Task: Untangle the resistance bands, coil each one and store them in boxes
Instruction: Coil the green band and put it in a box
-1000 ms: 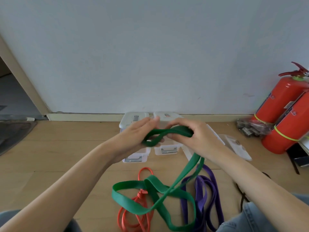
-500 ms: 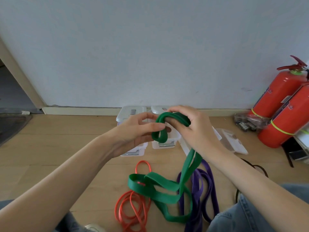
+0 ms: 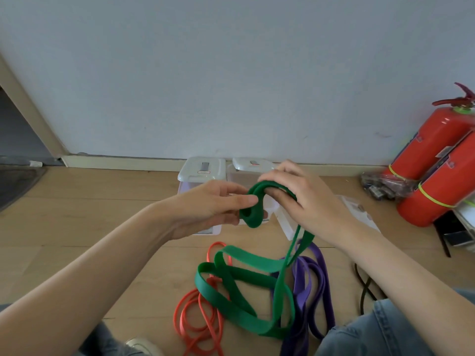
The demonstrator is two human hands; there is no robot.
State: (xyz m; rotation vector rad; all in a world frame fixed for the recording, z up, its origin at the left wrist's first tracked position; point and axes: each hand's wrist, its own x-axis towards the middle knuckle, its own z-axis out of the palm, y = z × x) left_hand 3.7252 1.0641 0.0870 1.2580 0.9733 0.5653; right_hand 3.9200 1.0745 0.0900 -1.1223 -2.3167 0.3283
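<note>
A wide green resistance band [image 3: 246, 286] runs from a small coil held in the air down to loose loops on the wooden floor. My left hand [image 3: 213, 206] pinches the coil's lower left side with thumb and fingers. My right hand [image 3: 300, 196] grips the coil's top, fingers curled round it. Under the green loops lie an orange band [image 3: 198, 322] on the left and a purple band [image 3: 313, 286] on the right. Two clear plastic boxes [image 3: 203, 170] with white lids stand by the wall behind my hands, partly hidden.
Two red fire extinguishers [image 3: 437, 170] lean at the right wall, with a plastic bag of small parts [image 3: 385, 186] beside them. A loose clear lid [image 3: 357, 211] lies right of the boxes. A black cord [image 3: 365, 289] lies near my right knee. A doorway [image 3: 18, 140] opens at left.
Another turn of green band has been wound onto the coil between my hands. The loose loops on the floor have shortened and shifted. My view has tilted down slightly.
</note>
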